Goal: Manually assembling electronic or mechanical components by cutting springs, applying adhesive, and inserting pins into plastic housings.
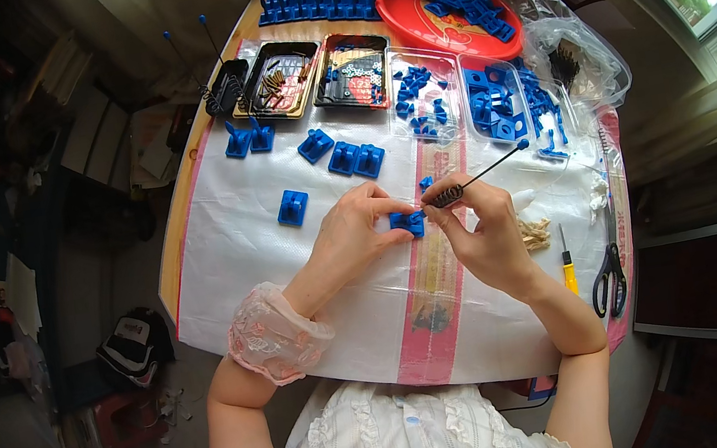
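Observation:
My left hand (349,236) is closed on a small blue plastic base (410,226) over the covered table, its thumb and fingers at the base's left side. Between the fingers of my right hand (488,234) is a black spring rod (488,169). Its coil lies at my fingertips, and the thin shaft slants up to the right, ending in a blue knob. The coil end meets or nearly meets the blue base; my fingers partly hide the contact. Just beyond my fingertips lies a small blue piece (426,183). Left of my hands is a separate blue base (292,208).
Several blue bases (343,158) lie farther back. Behind them stand black trays of small parts (357,105), clear boxes of blue pieces (500,130) and a red basin (395,14). At the right are a yellow-handled screwdriver (569,276), black scissors (608,281) and tan strands (534,235).

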A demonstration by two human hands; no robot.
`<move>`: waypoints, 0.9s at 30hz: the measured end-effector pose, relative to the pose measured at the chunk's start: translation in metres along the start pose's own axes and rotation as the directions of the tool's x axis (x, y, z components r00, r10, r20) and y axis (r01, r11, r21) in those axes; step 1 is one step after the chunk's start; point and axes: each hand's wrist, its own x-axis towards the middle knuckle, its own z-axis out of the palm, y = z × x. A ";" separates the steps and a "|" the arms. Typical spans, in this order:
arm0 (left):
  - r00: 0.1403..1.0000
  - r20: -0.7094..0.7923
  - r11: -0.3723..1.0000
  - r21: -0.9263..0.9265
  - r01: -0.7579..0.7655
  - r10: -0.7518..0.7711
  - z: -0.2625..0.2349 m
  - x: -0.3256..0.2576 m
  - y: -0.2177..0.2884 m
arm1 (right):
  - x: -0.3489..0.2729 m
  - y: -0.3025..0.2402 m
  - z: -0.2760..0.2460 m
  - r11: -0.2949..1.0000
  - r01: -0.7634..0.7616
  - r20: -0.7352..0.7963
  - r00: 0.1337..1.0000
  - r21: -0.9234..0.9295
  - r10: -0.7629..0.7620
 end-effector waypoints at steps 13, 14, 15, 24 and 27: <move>1.000 0.009 1.000 0.017 0.013 -0.013 0.000 0.000 0.000 | -0.001 -0.002 0.002 0.998 0.043 0.017 0.999 -0.036 -0.043; 1.000 0.010 1.000 0.019 0.018 -0.018 -0.001 0.000 0.001 | -0.002 -0.002 0.002 0.998 0.051 0.022 0.998 -0.036 -0.050; 1.000 0.010 1.000 0.021 0.023 -0.023 -0.001 0.000 0.001 | -0.002 -0.002 0.003 0.998 0.059 0.027 0.998 -0.036 -0.058; 1.000 0.001 1.000 0.010 0.004 -0.004 -0.001 0.000 0.000 | -0.002 -0.003 0.003 0.995 0.084 0.029 0.996 -0.058 -0.083; 1.000 -0.003 1.000 0.008 -0.003 0.003 -0.001 0.000 0.001 | -0.002 -0.003 0.002 0.995 0.079 0.034 0.996 -0.058 -0.077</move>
